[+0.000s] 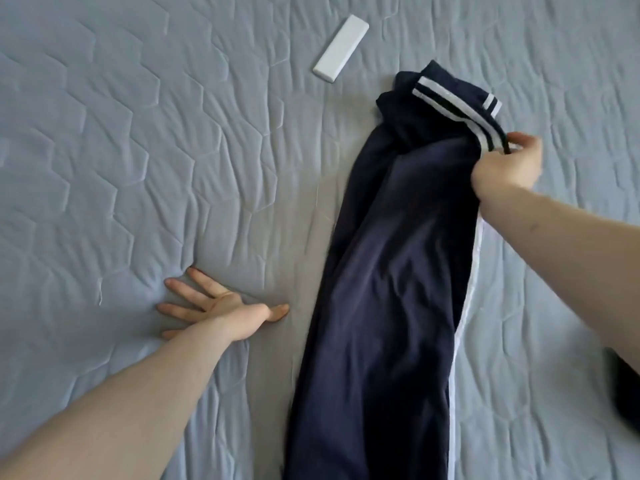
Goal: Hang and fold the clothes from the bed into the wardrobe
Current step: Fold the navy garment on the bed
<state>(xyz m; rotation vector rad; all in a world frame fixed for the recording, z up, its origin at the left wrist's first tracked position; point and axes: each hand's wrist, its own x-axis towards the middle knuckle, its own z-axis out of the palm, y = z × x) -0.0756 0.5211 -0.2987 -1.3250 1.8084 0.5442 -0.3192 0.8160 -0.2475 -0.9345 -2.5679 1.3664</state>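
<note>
Navy track trousers with white side stripes lie lengthwise on the grey quilted bed, reaching from the bottom edge of the view up to the centre right. Their far end is folded back on itself. My right hand pinches the striped edge of that folded end and lifts it slightly. Left of the trousers, my left hand presses flat on the quilt with its fingers spread, apart from the cloth.
A white rectangular remote-like block lies on the quilt beyond the trousers. A dark item shows at the right edge, mostly cut off. The wardrobe is out of view.
</note>
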